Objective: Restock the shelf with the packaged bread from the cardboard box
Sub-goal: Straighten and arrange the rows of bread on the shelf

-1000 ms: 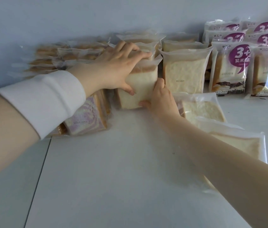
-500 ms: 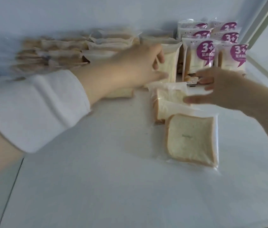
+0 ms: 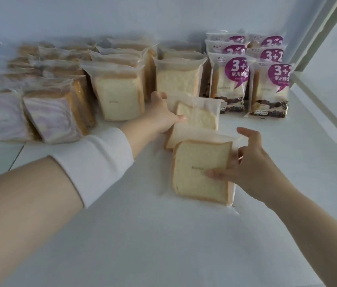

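White shelf [image 3: 142,235] looks mostly stocked, standing rows [image 3: 120,96] at the back! Left hand [image 3: 163,114] grips the far flat pack [image 3: 198,117], right hand [image 3: 252,168] clasps the near flat pack [image 3: 196,172]. Both packs, I'd say, need standing up.

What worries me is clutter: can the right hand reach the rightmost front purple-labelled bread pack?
Probably yes: only white shelf lies before the purple-labelled pack, though the right hand holds a flat clear-bagged bread pack.

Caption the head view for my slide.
Left hand holds far bread pack, right hand near bread pack, on a shelf.
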Motion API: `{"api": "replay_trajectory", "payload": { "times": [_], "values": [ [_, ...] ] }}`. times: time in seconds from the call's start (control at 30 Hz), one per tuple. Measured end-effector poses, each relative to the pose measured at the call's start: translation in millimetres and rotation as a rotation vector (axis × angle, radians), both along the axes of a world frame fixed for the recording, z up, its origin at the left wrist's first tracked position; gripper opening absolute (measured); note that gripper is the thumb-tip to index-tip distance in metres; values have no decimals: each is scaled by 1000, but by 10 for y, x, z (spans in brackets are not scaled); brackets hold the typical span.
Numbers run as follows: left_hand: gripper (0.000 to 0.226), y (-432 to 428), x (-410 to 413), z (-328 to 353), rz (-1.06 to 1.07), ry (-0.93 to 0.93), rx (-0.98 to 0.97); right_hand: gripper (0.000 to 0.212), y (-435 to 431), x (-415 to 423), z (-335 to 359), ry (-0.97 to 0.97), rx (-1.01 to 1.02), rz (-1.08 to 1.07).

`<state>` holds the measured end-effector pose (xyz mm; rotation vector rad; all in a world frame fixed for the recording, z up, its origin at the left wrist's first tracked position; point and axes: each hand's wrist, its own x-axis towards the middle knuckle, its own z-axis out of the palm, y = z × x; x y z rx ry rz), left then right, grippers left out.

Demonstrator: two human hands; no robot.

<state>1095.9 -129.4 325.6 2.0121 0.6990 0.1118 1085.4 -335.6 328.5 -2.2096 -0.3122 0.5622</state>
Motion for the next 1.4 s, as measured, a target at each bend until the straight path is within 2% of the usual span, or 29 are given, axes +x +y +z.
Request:
{"api": "replay_trajectory", "payload": {
  "times": [0.1, 0.17, 0.23, 0.33, 0.43, 0.5, 0.57, 0.63, 0.73, 0.8, 0.87, 0.9, 0.97, 1.0, 1.07, 1.17, 1.23, 1.4],
  "values": [
    [63, 160, 52, 171, -114, -138, 96, 98, 78, 160, 6, -152, 127, -94],
    [53, 269, 109, 301, -148, -180, 88, 71, 213, 285, -5, -209, 221, -129],
    [37, 381, 177, 349, -142, -200, 2, 50, 357, 400, -66, -202, 322, -147],
    [23, 489, 269, 335, -159, -180, -80, 44, 536, 534, -185, -114, 520, -174],
    [40, 530, 315, 366, -235, -125, -78, 42, 653, 611, -277, -99, 611, -155],
    [47, 548, 323, 473, -228, -215, -28, 47, 702, 664, -324, -107, 630, -127],
    [42, 548, 304, 615, -241, -334, 57, 59, 740, 693, -353, -111, 647, -104],
    [52, 517, 263, 700, -399, -300, 364, 66, 793, 701, -373, -118, 664, -97],
    [100, 449, 228, 599, -635, -5, 995, 79, 914, 690, -388, -187, 657, -67],
    [113, 439, 244, 501, -664, 64, 1235, 94, 944, 711, -429, -186, 626, -31],
    [115, 475, 290, 463, -642, 63, 1285, 97, 911, 726, -476, -158, 512, -13],
    [115, 482, 307, 463, -641, 58, 1292, 91, 874, 735, -512, -170, 416, 9],
    [114, 485, 334, 451, -640, 45, 1308, 58, 825, 755, -582, -211, 237, 21],
    [114, 477, 348, 449, -637, 35, 1321, 42, 833, 767, -590, -222, 212, -3],
    [112, 488, 387, 442, -618, 27, 1353, 35, 928, 826, -587, -262, 232, -51],
    [111, 528, 436, 442, -586, 40, 1348, 55, 1077, 877, -552, -344, 235, -94],
    [112, 540, 435, 448, -588, 59, 1325, 58, 1084, 876, -561, -370, 227, -110],
    [113, 566, 329, 520, -592, 109, 1331, 75, 938, 769, -591, -323, 243, -93]
  ]
}}
